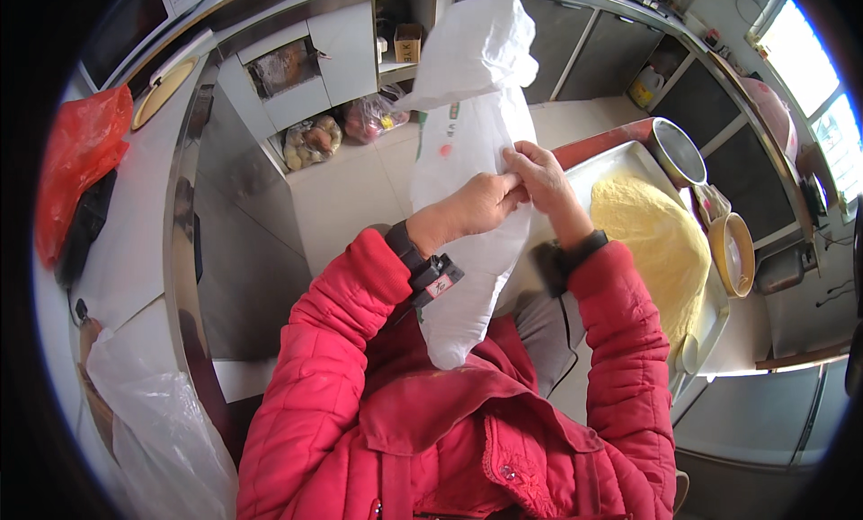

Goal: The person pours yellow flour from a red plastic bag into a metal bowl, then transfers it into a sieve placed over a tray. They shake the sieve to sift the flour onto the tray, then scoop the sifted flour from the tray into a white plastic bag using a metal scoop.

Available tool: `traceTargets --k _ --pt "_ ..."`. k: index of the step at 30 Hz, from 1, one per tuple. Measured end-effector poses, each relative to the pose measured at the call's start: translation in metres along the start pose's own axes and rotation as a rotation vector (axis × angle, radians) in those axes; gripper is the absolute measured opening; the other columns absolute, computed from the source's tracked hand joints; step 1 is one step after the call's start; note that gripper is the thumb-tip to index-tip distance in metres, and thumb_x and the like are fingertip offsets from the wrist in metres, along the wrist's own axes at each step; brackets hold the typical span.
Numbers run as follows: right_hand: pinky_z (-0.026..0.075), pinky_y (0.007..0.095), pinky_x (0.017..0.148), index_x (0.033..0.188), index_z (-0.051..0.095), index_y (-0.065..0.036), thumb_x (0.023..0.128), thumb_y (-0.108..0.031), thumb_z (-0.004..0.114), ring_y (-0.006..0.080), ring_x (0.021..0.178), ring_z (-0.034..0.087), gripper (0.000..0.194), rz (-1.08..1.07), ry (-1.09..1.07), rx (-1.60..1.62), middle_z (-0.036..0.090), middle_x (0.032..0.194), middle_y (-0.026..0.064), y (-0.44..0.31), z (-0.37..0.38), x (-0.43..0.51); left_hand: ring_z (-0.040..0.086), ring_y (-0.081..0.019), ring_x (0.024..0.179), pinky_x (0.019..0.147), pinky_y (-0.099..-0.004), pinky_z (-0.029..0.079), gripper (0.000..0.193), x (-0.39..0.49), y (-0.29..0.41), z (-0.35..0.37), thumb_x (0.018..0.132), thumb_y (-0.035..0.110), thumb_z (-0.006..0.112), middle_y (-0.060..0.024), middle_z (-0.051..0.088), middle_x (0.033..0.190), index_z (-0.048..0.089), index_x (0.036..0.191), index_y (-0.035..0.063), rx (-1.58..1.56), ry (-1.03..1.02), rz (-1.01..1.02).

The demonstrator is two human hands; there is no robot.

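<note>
A white plastic sack (465,250) with printed marks hangs in front of my red jacket, folded over at its upper end. My left hand (472,204) is closed on the sack's right side, its fingertips meeting those of my right hand (541,176). My right hand pinches the sack's edge with thumb and fingers. Exactly what the fingertips grip is partly hidden. To the right, a broad heap of yellow flour (650,250) lies on a metal tray (623,161). A small pale scoop or bowl (688,353) rests at the tray's near edge.
A steel bowl (677,152) and a yellow-rimmed basin (731,256) stand beyond the tray. At left, a counter (135,250) carries a red plastic bag (84,176) and a clear plastic bag (158,425). Bagged produce (313,142) sits by the lower cabinets.
</note>
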State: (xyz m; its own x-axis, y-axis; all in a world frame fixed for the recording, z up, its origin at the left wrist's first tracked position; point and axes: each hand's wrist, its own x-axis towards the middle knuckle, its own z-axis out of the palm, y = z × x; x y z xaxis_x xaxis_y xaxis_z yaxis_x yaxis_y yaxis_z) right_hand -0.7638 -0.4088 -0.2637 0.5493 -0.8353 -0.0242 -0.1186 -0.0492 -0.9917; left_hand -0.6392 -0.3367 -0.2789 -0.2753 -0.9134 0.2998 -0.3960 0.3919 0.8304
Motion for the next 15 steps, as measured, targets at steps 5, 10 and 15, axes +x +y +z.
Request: traceTargets --k 5,10,15 --pt "0.045 0.0263 0.061 0.087 0.057 0.003 0.086 -0.018 0.05 0.0136 0.07 0.053 0.022 -0.179 0.089 -0.438 0.057 0.076 0.0053 -0.006 -0.005 0.005 0.058 -0.0112 0.074 0.072 -0.0267 0.048 0.024 -0.026 -0.028 -0.016 0.091 0.013 0.048 -0.0033 0.062 0.084 0.055 0.109 -0.0015 -0.4 0.111 -0.096" --pt "0.043 0.0238 0.065 0.092 0.056 0.002 0.086 -0.01 0.05 0.0091 0.072 0.05 0.015 -0.214 0.138 -0.097 0.054 0.079 -0.0003 -0.043 -0.031 -0.001 0.054 -0.0106 0.087 0.075 -0.0259 0.046 0.037 -0.052 -0.089 -0.081 0.091 0.028 0.05 -0.002 0.057 0.102 0.053 0.116 0.0019 -0.266 0.42 -0.297" --pt "0.046 0.0226 0.065 0.091 0.057 -0.002 0.088 -0.012 0.051 0.0091 0.072 0.054 0.012 -0.369 0.125 0.179 0.057 0.081 0.0005 -0.079 -0.053 -0.005 0.051 -0.015 0.098 0.079 -0.0289 0.045 0.055 -0.053 -0.126 -0.098 0.088 0.049 0.046 -0.0029 0.053 0.111 0.048 0.121 0.0048 -0.579 0.362 -0.529"
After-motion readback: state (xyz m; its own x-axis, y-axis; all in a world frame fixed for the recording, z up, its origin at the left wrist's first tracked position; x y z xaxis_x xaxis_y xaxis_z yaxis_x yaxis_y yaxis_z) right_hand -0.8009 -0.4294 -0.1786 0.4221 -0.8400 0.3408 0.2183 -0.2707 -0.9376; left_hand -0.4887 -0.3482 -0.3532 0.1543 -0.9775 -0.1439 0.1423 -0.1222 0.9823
